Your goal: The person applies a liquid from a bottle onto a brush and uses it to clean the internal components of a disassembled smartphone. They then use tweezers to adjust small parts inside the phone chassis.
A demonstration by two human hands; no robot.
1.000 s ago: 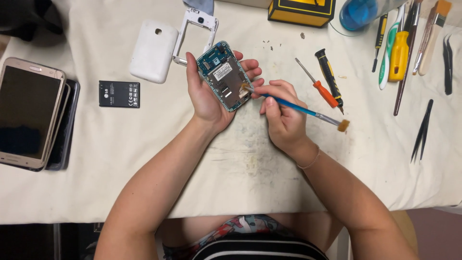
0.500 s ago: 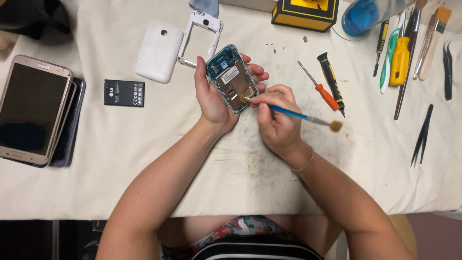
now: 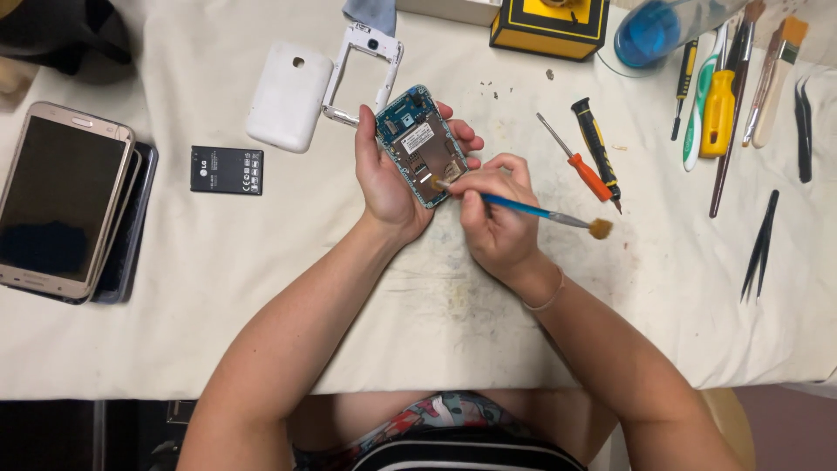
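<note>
My left hand (image 3: pixel 388 174) holds a small opened phone body (image 3: pixel 420 144) with its teal circuit board facing up, tilted above the cloth-covered table (image 3: pixel 261 279). My right hand (image 3: pixel 497 218) grips a thin blue-handled brush (image 3: pixel 540 212). One brush end touches the lower part of the board; the other bristled end points right. A white back cover (image 3: pixel 288 96) and a white phone frame (image 3: pixel 366 74) lie just left of the phone. A black battery (image 3: pixel 227 169) lies further left.
Two stacked phones (image 3: pixel 61 201) rest at the left edge. Screwdrivers (image 3: pixel 584 161), brushes (image 3: pixel 767 70), a yellow-handled tool (image 3: pixel 719 100) and black tweezers (image 3: pixel 760 244) lie at the right. A yellow-black box (image 3: pixel 549 26) and a blue bottle (image 3: pixel 663 30) stand at the back.
The brush tip has shifted down along the circuit board, and both hands have moved slightly within the view. Other items stay put.
</note>
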